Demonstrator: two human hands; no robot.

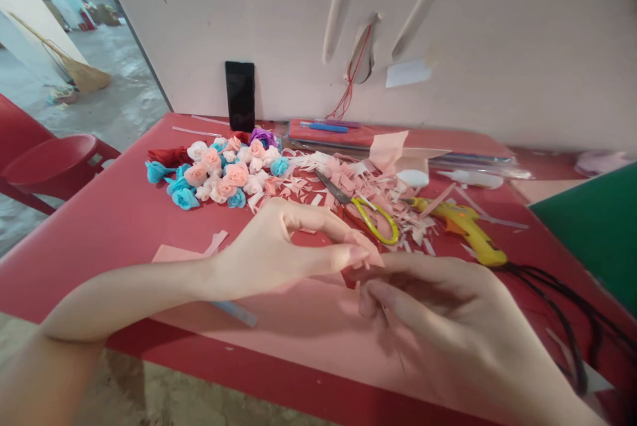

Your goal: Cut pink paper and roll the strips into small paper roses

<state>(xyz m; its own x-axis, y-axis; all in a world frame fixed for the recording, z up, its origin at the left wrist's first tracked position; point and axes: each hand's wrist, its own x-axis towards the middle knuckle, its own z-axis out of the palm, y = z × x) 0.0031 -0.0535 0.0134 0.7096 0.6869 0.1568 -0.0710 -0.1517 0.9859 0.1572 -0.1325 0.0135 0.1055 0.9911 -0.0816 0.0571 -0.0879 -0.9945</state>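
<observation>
My left hand [279, 247] pinches a small curled piece of pink paper [364, 241] between thumb and fingers. From the other side, my right hand [448, 306] closes its fingertips on the lower end of the same piece; its own fingers partly hide that end. Both hands are held over a large pink paper sheet [318, 333] on the red table [74, 240]. Beyond them lie scissors with yellow handles [375, 220], among pink paper scraps [348, 177]. A yellow glue gun [462, 227] rests past my right hand.
Paper roses [219, 177] in pink, white, blue, red and purple are heaped at the back left. A phone [241, 95] leans on the white panel. Pens [326, 127] and a white bottle [472, 178] lie behind. Black cables [562, 306] run right; a red chair [54, 160] stands left.
</observation>
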